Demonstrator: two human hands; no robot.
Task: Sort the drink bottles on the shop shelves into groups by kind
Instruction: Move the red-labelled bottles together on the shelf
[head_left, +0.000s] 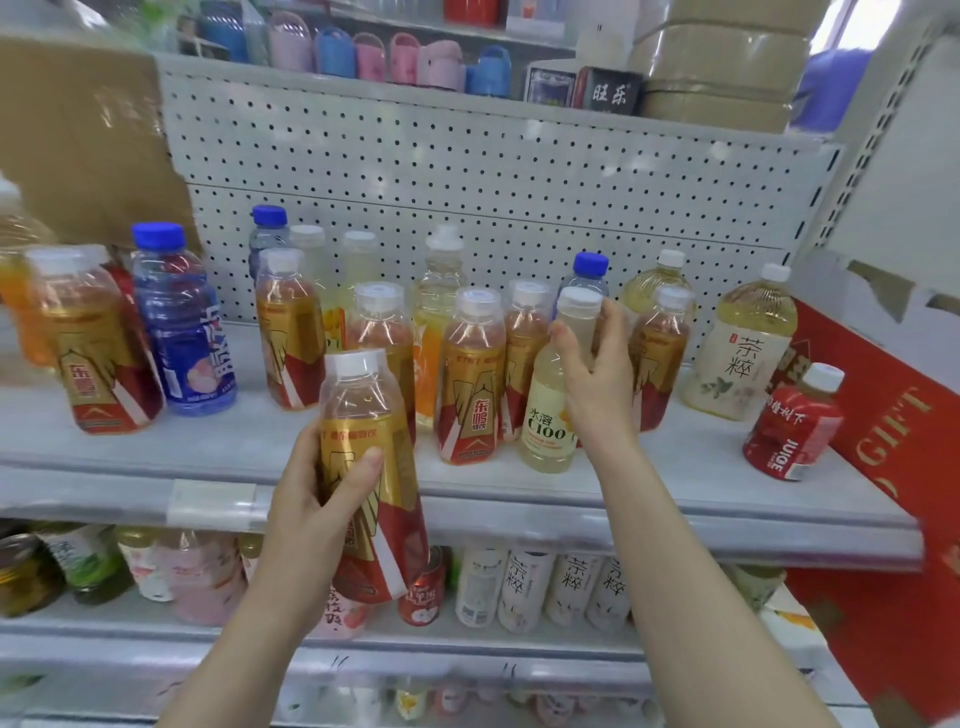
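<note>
My left hand grips a gold-and-red energy drink bottle, held tilted in front of the middle shelf's edge. My right hand is wrapped around the upper part of a pale yellow C100 bottle standing on that shelf. Several more gold-and-red bottles stand there, one at the left and one near the middle. A blue bottle stands at the left. Two pale tea bottles stand at the right, the nearer one with a white label. A red juice bottle leans at the far right.
A red gift box closes off the shelf's right end. A white pegboard backs the shelf. The shelf below holds tea bottles, pink bottles and a red can. The top shelf carries small cups and boxes.
</note>
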